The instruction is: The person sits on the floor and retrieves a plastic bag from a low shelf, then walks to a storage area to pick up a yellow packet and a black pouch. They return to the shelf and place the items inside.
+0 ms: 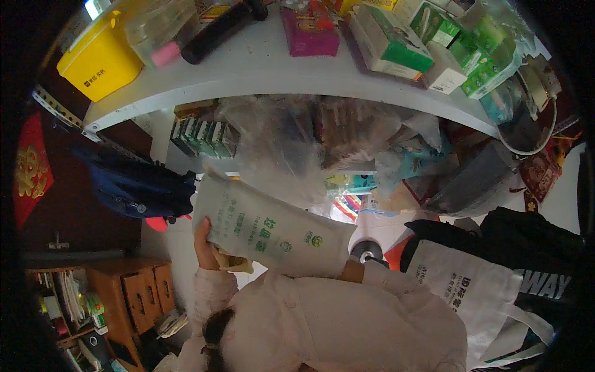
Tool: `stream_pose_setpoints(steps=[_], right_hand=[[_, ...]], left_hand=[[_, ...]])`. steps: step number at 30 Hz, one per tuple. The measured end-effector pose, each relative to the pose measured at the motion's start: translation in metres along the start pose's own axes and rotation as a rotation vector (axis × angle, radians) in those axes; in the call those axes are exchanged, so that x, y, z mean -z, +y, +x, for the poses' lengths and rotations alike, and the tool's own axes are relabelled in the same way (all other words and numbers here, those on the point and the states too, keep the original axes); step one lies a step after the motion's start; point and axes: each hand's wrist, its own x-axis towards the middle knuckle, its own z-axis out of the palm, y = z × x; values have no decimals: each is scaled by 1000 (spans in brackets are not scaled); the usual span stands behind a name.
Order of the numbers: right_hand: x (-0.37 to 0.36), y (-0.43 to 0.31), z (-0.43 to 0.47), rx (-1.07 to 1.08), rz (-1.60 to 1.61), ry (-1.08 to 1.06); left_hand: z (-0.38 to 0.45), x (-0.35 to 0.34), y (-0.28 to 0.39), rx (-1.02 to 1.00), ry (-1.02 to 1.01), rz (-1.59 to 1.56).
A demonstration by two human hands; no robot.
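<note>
A pale flat packet [279, 232] with green printing is held out slantwise in front of my chest. My left hand [204, 245] grips its left end, with the thumb on the near face. At the packet's lower right edge is my right hand [353, 271]; it holds that end from behind, and its fingers are hidden. A tan folded piece [234, 261] hangs just under the packet beside my left hand; what it is cannot be told.
Ahead, a white shelf [260, 76] carries a yellow container [100, 65], a black cylinder [218, 35], a magenta box [310, 35] and green-and-white boxes [395, 44]. Clear plastic bags [288, 139] fill the level below. A canvas tote [465, 288] hangs right; a wooden drawer cabinet [144, 297] stands left.
</note>
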Motion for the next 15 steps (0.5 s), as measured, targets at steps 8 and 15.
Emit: stream_pose_setpoints(steps=[8, 15], right_hand=[[111, 4, -79, -229, 200, 85], [119, -80, 50, 327, -225, 882]], left_hand=[[-18, 49, 36, -154, 46, -39], [-31, 62, 33, -213, 42, -11]])
